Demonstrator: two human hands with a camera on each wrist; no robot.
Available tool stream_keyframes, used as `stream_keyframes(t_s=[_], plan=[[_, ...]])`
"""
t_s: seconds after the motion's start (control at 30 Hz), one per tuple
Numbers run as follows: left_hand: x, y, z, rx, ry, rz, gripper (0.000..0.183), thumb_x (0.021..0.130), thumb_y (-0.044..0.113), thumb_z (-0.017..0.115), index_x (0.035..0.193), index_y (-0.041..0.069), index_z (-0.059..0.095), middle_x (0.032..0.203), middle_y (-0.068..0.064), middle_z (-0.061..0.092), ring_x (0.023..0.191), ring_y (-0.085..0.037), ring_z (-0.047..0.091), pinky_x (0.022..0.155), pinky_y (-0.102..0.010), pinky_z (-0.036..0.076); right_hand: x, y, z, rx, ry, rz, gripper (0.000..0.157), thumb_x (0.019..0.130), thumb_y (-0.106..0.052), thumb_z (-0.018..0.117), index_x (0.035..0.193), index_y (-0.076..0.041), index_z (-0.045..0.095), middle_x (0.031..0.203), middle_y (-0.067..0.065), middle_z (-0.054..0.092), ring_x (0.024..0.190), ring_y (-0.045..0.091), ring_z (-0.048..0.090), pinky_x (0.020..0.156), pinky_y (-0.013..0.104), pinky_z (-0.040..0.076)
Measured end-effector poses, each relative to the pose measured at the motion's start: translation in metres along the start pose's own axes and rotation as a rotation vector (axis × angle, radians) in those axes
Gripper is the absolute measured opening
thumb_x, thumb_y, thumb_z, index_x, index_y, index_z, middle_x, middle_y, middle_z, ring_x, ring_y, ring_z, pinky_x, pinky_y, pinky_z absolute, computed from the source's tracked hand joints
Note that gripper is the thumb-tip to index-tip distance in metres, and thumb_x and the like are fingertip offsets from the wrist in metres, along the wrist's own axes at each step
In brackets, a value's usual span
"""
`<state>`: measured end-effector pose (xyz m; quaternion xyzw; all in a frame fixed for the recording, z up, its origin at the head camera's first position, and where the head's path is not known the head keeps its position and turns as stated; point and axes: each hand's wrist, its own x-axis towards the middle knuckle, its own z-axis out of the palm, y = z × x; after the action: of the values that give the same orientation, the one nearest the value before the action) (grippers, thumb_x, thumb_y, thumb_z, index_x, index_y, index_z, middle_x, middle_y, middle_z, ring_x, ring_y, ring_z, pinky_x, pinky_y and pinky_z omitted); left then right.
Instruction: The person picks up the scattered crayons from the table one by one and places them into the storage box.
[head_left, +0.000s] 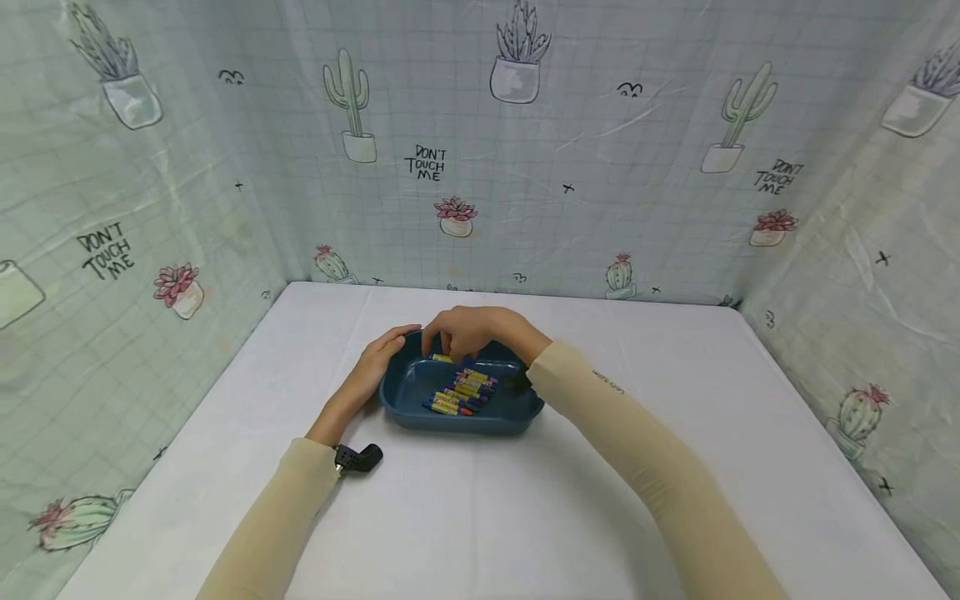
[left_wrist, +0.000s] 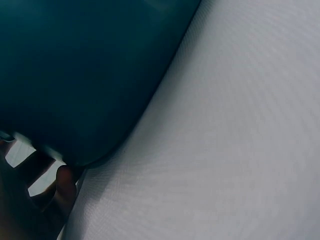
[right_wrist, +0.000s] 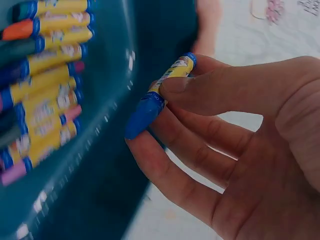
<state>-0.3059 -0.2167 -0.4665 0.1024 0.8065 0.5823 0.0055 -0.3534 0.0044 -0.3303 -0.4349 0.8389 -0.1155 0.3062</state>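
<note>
A dark teal tray (head_left: 457, 423) with raised sides stands on the white table. Inside it several crayons (head_left: 461, 392) in yellow-and-blue wrappers lie side by side; orange, pink and dark green tips show in the right wrist view. My right hand (head_left: 468, 329) is over the tray's far side and pinches a blue crayon (right_wrist: 167, 85) between thumb and fingers, its blue tip pointing down. Against the tray's left side rests my left hand (head_left: 378, 358), fingers stretched along the outside toward the far corner, thumb by the rim. The left wrist view shows those fingers (left_wrist: 65, 187) only in part, in shadow.
White cloth covers the table (head_left: 465, 517). A curtain (head_left: 487, 192) printed with cacti surrounds its back and both sides. A black device (head_left: 358, 458) sits at the left wrist, above the table in front of the tray's left corner.
</note>
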Motion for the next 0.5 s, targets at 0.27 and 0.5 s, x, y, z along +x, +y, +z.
stream_keyframes(t_s=[0.27, 0.5], plan=[[0.003, -0.002, -0.001, 0.009, -0.014, -0.011, 0.047, 0.115, 0.026, 0.031, 0.156, 0.008, 0.045, 0.164, -0.017, 0.041, 0.156, -0.038, 0.031, 0.129, -0.058, 0.021, 0.031, -0.002, 0.020, 0.029, 0.018, 0.018, 0.045, 0.096, -0.002, 0.069, 0.138, -0.016, 0.064, 0.116, 0.010, 0.069, 0.097, 0.025, 0.071, 0.075, 0.036, 0.064], [0.003, -0.003, 0.000, -0.004, -0.006, 0.010, 0.047, 0.114, 0.031, 0.033, 0.155, 0.011, 0.047, 0.162, -0.015, 0.044, 0.155, -0.036, 0.034, 0.129, -0.058, 0.021, 0.045, 0.002, 0.033, 0.101, 0.030, 0.010, 0.045, 0.095, 0.005, 0.066, 0.135, -0.014, 0.066, 0.115, 0.011, 0.072, 0.090, 0.021, 0.071, 0.075, 0.037, 0.065]])
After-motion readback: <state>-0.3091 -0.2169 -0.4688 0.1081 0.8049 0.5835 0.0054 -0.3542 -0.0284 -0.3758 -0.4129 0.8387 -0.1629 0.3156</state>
